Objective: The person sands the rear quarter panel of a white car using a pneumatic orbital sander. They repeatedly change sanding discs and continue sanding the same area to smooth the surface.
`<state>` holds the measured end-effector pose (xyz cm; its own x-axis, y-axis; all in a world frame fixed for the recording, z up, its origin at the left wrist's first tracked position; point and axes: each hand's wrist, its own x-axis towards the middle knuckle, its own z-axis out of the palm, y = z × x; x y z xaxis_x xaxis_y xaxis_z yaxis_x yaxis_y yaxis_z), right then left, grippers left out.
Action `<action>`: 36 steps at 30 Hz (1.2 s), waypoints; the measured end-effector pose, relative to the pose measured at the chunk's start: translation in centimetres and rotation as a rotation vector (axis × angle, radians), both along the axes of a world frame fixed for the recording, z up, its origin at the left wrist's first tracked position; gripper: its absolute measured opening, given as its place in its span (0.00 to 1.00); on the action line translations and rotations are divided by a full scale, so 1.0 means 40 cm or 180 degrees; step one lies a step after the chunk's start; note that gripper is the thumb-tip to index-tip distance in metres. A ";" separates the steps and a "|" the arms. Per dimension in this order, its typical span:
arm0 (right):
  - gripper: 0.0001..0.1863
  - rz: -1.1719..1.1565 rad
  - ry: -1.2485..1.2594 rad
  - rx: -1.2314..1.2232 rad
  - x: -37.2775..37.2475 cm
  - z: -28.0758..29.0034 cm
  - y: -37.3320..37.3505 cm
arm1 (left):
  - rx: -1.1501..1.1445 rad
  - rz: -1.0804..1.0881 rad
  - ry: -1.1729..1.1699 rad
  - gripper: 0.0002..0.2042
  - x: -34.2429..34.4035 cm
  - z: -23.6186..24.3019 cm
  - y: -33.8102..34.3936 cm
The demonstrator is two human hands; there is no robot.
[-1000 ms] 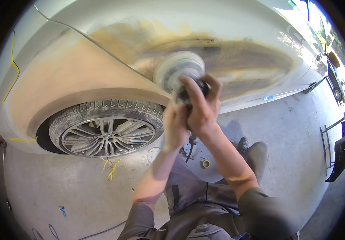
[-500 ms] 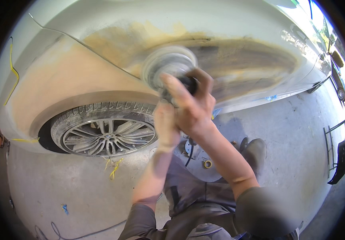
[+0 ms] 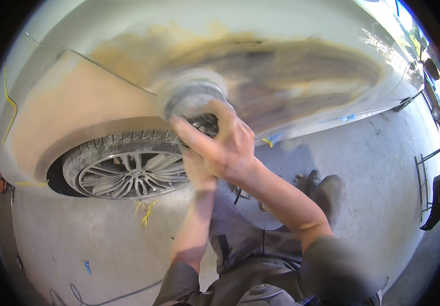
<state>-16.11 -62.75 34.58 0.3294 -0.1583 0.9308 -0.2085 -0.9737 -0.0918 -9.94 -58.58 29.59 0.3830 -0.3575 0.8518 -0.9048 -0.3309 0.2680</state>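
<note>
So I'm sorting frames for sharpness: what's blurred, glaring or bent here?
Head view: the sander and both hands, right hand and left hand, smear with motion; the wheel stays sharp; hard sun glares off the car panel; fisheye bends the edges, dark rim around.

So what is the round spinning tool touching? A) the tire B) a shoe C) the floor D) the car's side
D: both hands press the sander against the car's side, above the tire.
</note>
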 end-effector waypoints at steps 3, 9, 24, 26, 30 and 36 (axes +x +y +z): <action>0.29 -0.0108 -0.0186 0.0125 -0.084 -0.024 -0.068 | -0.1184 -0.1142 0.1835 0.24 -0.122 -0.024 -0.076; 0.26 -0.1004 -0.1130 0.0229 -0.204 0.026 -0.217 | -0.0700 -0.4284 0.3651 0.21 -0.182 0.069 -0.156; 0.28 -0.0175 0.0254 0.0089 -0.068 0.133 -0.077 | -0.1850 -0.2894 0.3480 0.29 -0.084 0.036 -0.049; 0.30 -0.0090 0.0530 -0.0159 -0.057 0.106 -0.050 | -0.1153 -0.0966 0.2714 0.26 -0.097 0.033 -0.057; 0.27 -0.0024 0.0791 -0.0862 -0.090 0.050 -0.052 | -0.2065 -0.0733 0.3150 0.29 -0.165 0.016 -0.124; 0.29 -0.0460 -0.0525 0.0479 -0.215 0.146 -0.221 | -0.1358 -0.4158 0.3851 0.26 -0.206 0.084 -0.179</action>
